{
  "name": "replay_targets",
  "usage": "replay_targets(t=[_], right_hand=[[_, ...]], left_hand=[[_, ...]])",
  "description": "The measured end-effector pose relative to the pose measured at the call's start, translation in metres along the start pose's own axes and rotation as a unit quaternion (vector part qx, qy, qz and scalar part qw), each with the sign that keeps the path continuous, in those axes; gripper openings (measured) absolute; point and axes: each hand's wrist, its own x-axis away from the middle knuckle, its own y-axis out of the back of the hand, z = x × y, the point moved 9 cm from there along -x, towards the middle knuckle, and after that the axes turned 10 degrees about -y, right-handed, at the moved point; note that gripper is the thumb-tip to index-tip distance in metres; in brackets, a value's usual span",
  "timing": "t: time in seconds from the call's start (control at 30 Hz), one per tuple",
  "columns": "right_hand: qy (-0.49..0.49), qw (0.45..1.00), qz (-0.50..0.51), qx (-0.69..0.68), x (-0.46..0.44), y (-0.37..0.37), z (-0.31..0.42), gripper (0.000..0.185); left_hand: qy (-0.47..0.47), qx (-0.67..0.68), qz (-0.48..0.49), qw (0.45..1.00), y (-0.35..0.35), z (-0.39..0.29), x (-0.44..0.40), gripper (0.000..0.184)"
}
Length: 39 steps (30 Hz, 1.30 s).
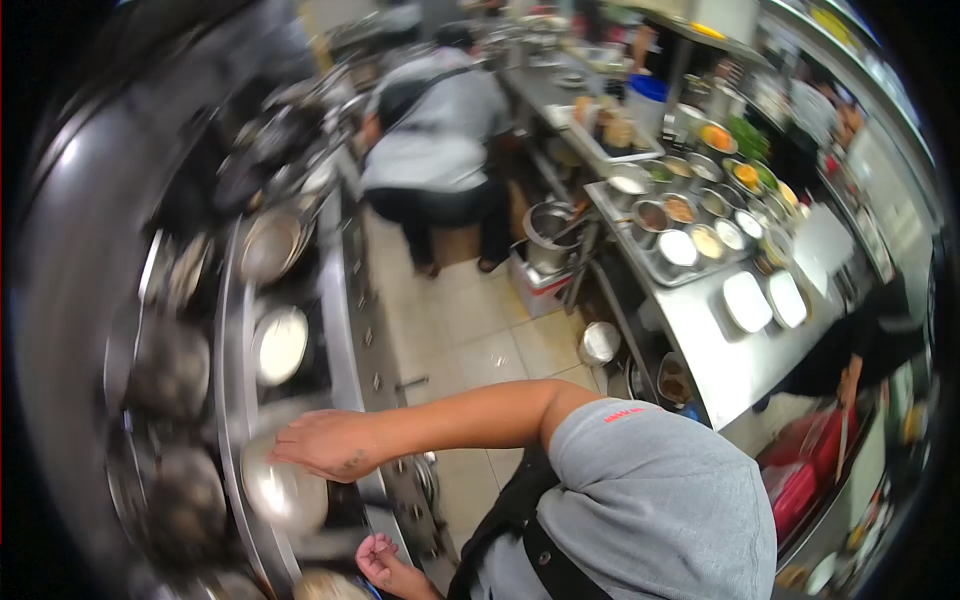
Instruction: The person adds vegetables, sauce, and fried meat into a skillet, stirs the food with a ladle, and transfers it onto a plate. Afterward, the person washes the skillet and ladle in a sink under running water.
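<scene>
My right hand (325, 445) reaches palm down over the near rim of a shiny round pan (285, 490) on the stove. Its fingers are bent and close together, and anything inside them is hidden. Lower down, my left hand (380, 562) is beside the stove's front edge with its fingers curled in; what it holds, if anything, cannot be made out. Beyond the right hand sits a pan with a pale, round content (282, 345). Another round pan (330, 586) is partly visible at the bottom edge.
Dark woks (175, 370) line the stove's back. A person in grey (435, 130) bends over in the aisle. The steel counter (715, 365) on the right bears ingredient containers and two white dishes (747, 302). A metal pot (550, 240) stands beside it.
</scene>
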Motion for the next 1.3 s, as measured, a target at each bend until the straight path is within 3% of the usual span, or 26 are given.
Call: replay_targets(t=[0.03,0.07,0.1,0.17,0.23,0.3,0.37,0.43,0.5,0.63,0.7,0.73,0.77,0.8,0.83,0.9,0.97,1.03,1.07,1.1,1.17,1.27,1.3], right_hand=[[0.000,0.995,-0.093,-0.033,0.010,0.034,-0.010,0.057],[-0.002,0.980,-0.191,-0.060,0.022,0.066,-0.022,0.052],[0.013,0.969,-0.240,-0.065,0.121,0.141,-0.073,0.052],[-0.064,0.970,-0.229,-0.060,0.218,0.193,-0.128,0.054],[-0.121,0.949,-0.288,-0.044,0.291,0.250,-0.164,0.055],[-0.236,0.924,-0.297,-0.052,0.360,0.313,-0.185,0.058],[-0.258,0.878,-0.396,0.072,0.425,0.366,-0.200,0.060],[-0.308,0.842,-0.441,0.036,0.474,0.422,-0.206,0.060],[-0.333,0.792,-0.504,0.084,0.514,0.482,-0.205,0.062],[-0.373,0.728,-0.520,0.246,0.552,0.601,-0.221,0.057],[-0.383,0.675,-0.437,0.454,0.552,0.658,-0.236,0.061],[-0.413,0.673,-0.428,0.440,0.558,0.699,-0.253,0.063],[-0.439,0.669,-0.418,0.429,0.555,0.737,-0.266,0.066],[-0.515,0.619,-0.453,0.383,0.550,0.767,-0.277,0.062],[-0.585,0.564,-0.480,0.331,0.548,0.791,-0.296,0.058],[-0.530,0.567,-0.317,0.545,0.588,0.887,-0.349,0.060],[-0.632,0.515,-0.255,0.520,0.599,0.922,-0.387,0.062],[-0.716,0.473,-0.358,0.369,0.680,0.971,-0.418,0.071],[-0.770,0.431,-0.344,0.321,0.762,1.005,-0.438,0.072],[-0.763,0.405,-0.451,0.227,0.679,0.934,-0.427,0.068],[-0.694,0.527,-0.442,0.212,0.719,0.960,-0.440,0.072],[-0.733,0.555,-0.359,0.162,0.691,0.947,-0.448,0.082],[-0.741,0.537,-0.364,0.170,0.666,0.932,-0.448,0.082]], left_hand=[[-0.032,0.000,0.052,0.998,-0.021,-0.010,-0.037,0.028],[-0.152,0.039,0.074,0.985,-0.040,-0.042,-0.063,0.023],[-0.204,-0.016,0.116,0.972,-0.155,-0.115,-0.050,0.020],[-0.183,0.074,0.204,0.959,-0.304,-0.124,-0.042,0.031],[-0.300,0.078,0.291,0.905,-0.400,-0.187,-0.052,0.042],[-0.343,0.125,0.363,0.857,-0.489,-0.248,-0.055,0.056],[-0.399,0.182,0.412,0.799,-0.560,-0.317,-0.050,0.057],[-0.439,0.169,0.439,0.765,-0.628,-0.370,-0.059,0.054],[-0.501,0.177,0.444,0.721,-0.685,-0.444,-0.056,0.052],[-0.586,0.262,0.403,0.652,-0.820,-0.545,-0.066,0.056],[-0.592,0.296,0.364,0.656,-0.885,-0.592,-0.068,0.063],[-0.630,0.264,0.333,0.650,-0.910,-0.613,-0.064,0.062],[-0.602,0.296,0.348,0.655,-0.947,-0.632,-0.064,0.064],[-0.568,0.324,0.362,0.664,-0.980,-0.642,-0.065,0.067],[-0.577,0.314,0.356,0.664,-0.993,-0.654,-0.059,0.073],[-0.568,0.299,0.368,0.673,-1.018,-0.669,-0.045,0.081],[-0.556,0.272,0.364,0.695,-1.031,-0.673,-0.034,0.087],[-0.569,0.264,0.365,0.688,-1.026,-0.677,-0.036,0.093],[-0.569,0.272,0.372,0.681,-1.026,-0.678,-0.035,0.093],[-0.568,0.274,0.381,0.676,-1.027,-0.680,-0.036,0.096],[-0.569,0.305,0.376,0.665,-1.038,-0.684,-0.031,0.101],[-0.550,0.296,0.484,0.613,-1.073,-0.701,-0.005,0.103],[-0.558,0.259,0.522,0.591,-1.087,-0.708,0.006,0.102]])
